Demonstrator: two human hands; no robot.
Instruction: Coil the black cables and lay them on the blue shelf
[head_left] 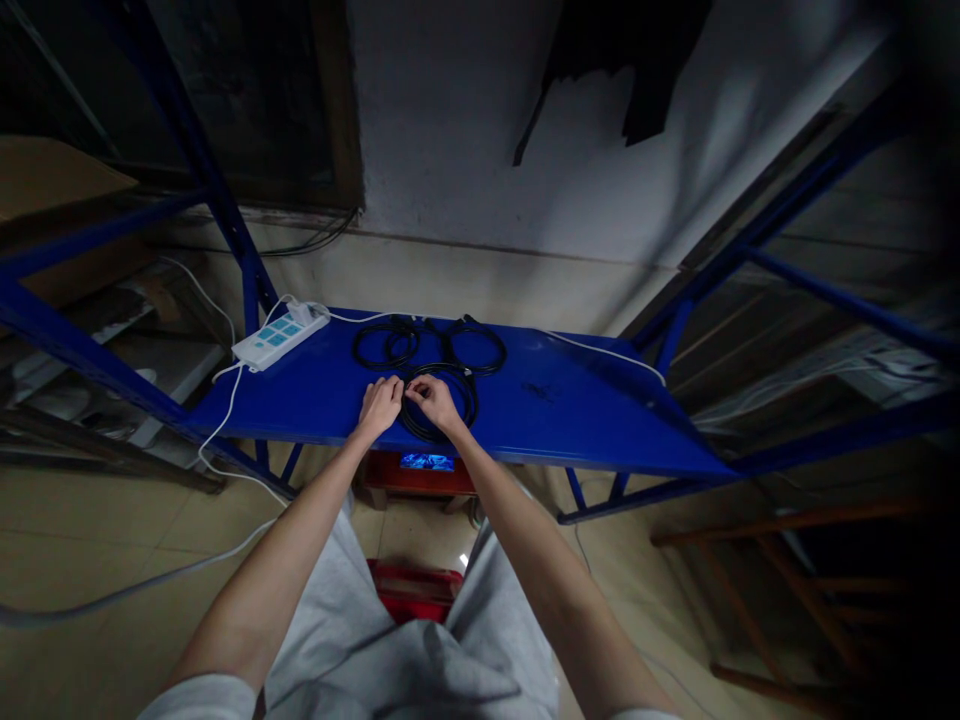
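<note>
On the blue shelf (517,432), a black cable wound into a coil (474,404) lies near the front edge. My right hand (436,400) pinches the left side of this coil between thumb and fingers. Close beside it, my left hand (381,405) has its fingers curled together at the same spot on the cable. The exact point of grip is small and partly hidden by the fingers. Two more coiled black cables lie just behind, one on the left (356,350) and one on the right (504,352).
A white power strip (274,343) with a plug in it sits at the shelf's left end. A white cord (600,350) runs along the back. Blue uprights (247,265) frame both sides. Below are a lit screen (426,462) on a reddish stool and a red seat (416,590).
</note>
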